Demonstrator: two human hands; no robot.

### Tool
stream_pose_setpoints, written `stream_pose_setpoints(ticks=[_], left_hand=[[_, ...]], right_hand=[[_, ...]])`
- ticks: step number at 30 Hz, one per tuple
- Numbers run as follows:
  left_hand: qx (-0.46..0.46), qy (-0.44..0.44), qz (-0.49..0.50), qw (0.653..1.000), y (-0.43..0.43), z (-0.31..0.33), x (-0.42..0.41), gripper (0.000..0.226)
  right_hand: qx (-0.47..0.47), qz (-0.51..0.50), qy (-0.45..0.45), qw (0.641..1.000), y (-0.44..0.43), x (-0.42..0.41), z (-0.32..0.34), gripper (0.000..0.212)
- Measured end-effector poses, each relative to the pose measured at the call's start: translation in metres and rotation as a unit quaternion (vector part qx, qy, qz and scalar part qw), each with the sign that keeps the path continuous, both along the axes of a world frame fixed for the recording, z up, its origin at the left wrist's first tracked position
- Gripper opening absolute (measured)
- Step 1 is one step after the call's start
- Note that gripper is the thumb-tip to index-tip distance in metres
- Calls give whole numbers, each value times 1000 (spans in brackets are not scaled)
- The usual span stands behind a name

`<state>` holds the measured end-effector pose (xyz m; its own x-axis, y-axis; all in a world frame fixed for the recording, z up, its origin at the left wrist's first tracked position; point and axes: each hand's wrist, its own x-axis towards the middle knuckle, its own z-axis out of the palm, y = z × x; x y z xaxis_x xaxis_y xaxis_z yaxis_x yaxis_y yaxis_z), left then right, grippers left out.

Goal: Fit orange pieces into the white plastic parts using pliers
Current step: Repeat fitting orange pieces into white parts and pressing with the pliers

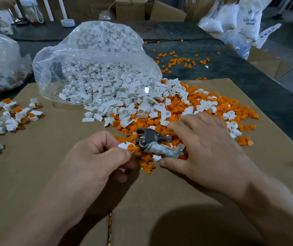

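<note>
While the left hand (96, 157) pinches a small white plastic part (123, 145) with a round orange piece (131, 147) in its cup at frame centre, the right hand (207, 148) curls thumb and fingers round the handles of the grey metal pliers (149, 139), whose head lies just right of the part. Best, I judge, to seat the part square in the jaws and squeeze gently.

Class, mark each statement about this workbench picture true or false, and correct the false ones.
1. The left hand pinches a white part with orange fitted in it. True.
2. The clear bag holds loose white parts. True.
3. The pliers lie inside the bag. False: the right hand holds them over the orange pieces.
4. Assembled parts are piled at the right edge. False: they lie at the left, on the cardboard.
</note>
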<state>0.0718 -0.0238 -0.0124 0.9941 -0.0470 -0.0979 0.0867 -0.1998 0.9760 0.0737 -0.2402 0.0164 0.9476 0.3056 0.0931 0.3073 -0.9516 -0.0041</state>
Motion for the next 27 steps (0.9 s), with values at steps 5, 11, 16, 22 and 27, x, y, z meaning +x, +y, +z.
stream_pose_setpoints(ticks=[5,11,16,22,27], left_hand=[[-3,-10,-7,1000,-7,2,-7,18],[-56,-63,-16,996,-5,1,-9,49],[-94,-79,-73,990,-2,2,-8,51],[-86,-73,-143,983,2,-2,-8,45],[-29,-178,-142,973,-1,-7,-9,35]], right_hand=[[113,123,-82,983,23,-10,7,32],[102,151,-74,981,26,-14,6,19],[115,168,-85,975,25,-15,8,21],[93,189,-56,976,24,-15,10,11],[193,151,-10,969,23,-20,13,31]])
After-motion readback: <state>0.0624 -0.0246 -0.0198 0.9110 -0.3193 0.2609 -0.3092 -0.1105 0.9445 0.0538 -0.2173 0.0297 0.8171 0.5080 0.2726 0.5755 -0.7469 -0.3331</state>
